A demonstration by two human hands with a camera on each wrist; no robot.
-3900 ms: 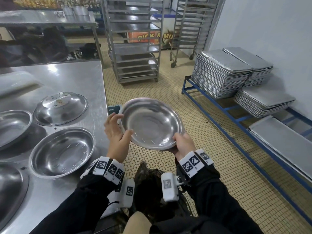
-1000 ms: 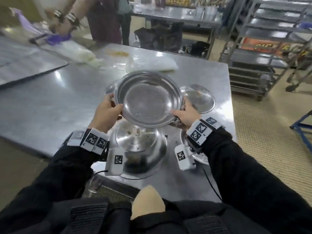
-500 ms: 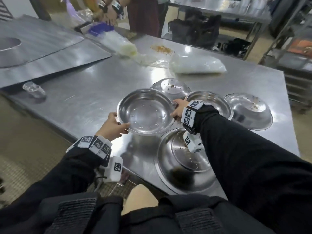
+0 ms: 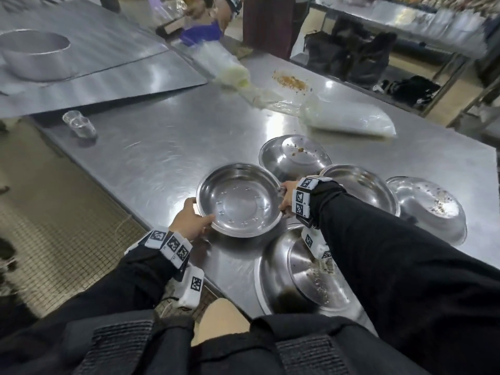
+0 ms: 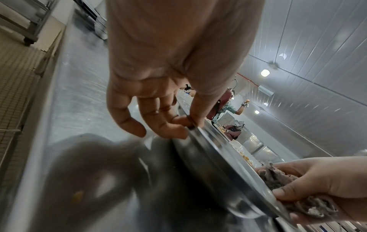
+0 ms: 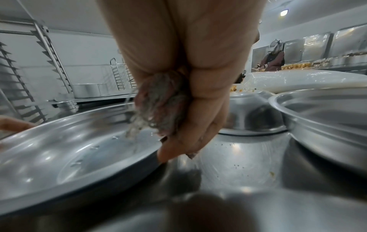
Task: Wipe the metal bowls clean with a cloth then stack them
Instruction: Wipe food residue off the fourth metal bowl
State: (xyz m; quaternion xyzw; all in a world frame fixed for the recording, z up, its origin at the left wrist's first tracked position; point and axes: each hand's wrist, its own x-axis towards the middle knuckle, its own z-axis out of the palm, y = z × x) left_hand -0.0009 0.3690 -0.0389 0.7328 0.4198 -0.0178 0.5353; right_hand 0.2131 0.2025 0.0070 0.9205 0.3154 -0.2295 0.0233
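Observation:
I hold a clean-looking metal bowl upright, low over the steel table, left of the other bowls. My left hand pinches its near-left rim, thumb on top. My right hand grips the right rim with a grey cloth bunched in the palm. Whether the bowl touches the table I cannot tell. Three crumb-soiled bowls lie upside down: behind, far right and nearest me. One upright bowl sits under my right forearm.
The table's left edge drops to tiled floor. Clear cups stand near that edge. Plastic bags and crumbs lie at the back. Metal sheets with a round tin are far left. Another person works at the far end.
I carried the bowl from beside the table over to it. In the last half second it has come lower, left of the other bowls, both hands still on its rim.

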